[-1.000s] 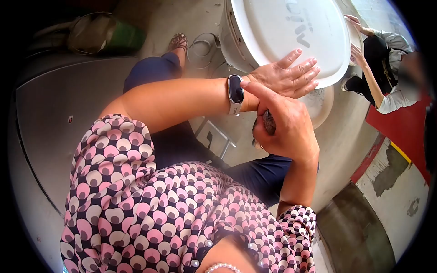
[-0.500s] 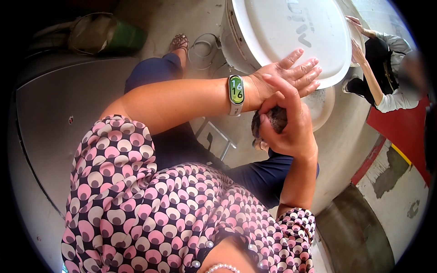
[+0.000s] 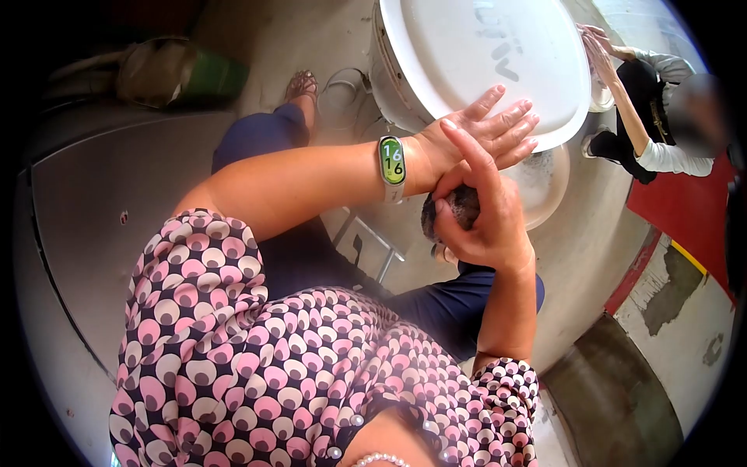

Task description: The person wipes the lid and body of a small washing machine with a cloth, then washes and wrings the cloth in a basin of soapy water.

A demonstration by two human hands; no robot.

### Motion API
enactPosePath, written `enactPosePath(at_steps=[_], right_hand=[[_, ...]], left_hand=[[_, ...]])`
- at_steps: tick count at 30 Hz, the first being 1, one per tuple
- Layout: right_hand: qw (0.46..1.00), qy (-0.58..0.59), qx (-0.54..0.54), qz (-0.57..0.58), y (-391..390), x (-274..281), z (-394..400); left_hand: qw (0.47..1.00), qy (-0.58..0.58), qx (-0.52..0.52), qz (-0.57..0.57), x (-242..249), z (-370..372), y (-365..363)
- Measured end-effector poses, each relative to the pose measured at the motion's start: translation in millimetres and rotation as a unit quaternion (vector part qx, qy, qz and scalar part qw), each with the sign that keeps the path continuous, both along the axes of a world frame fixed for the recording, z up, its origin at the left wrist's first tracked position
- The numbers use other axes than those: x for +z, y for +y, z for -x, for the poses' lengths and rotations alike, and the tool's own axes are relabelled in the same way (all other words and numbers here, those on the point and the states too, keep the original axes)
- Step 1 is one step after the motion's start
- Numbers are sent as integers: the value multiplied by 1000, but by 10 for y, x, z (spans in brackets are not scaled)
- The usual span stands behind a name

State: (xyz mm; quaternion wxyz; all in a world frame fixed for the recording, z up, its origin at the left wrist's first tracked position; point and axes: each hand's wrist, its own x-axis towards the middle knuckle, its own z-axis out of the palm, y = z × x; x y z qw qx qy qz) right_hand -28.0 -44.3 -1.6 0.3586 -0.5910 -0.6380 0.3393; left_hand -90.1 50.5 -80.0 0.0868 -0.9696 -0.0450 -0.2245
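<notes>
My left hand (image 3: 490,132) is stretched out palm down, fingers spread, its fingertips overlapping the edge of a white oval lid (image 3: 529,47). A fitness band (image 3: 393,163) sits on that wrist. My right hand (image 3: 486,214) lies against the heel of the left hand, index finger extended along it and the other fingers and thumb curled. A dark, speckled rounded thing (image 3: 432,222) shows at the curled thumb and fingers; I cannot tell whether it is held. Beneath the hands is a pale round basin (image 3: 556,198) with dark specks.
Opposite, at the right, another person's hands (image 3: 597,50) are at the lid's far edge. A green and beige container (image 3: 183,74) lies at upper left. A metal frame (image 3: 389,253) is between my knees, and a dark grey panel (image 3: 132,226) stands at my left.
Both my hands and the lid sit slightly further left in view. My hands keep nearly the same pose. The other person's hands have shifted a little left too.
</notes>
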Motion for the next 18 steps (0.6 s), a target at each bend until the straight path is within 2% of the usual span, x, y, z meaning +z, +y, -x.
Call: enactPosePath(at_steps=[11, 14, 18], right_hand=[[998, 25, -41, -42, 60, -92, -28], [999, 19, -21, -20, 49, -65, -43], [1000, 7, -14, -20, 24, -75, -59]], left_hand=[[1000, 5, -14, -3, -22, -47, 89], [1000, 6, -11, -7, -18, -43, 88], [999, 5, -18, 45, 1, -43, 68]])
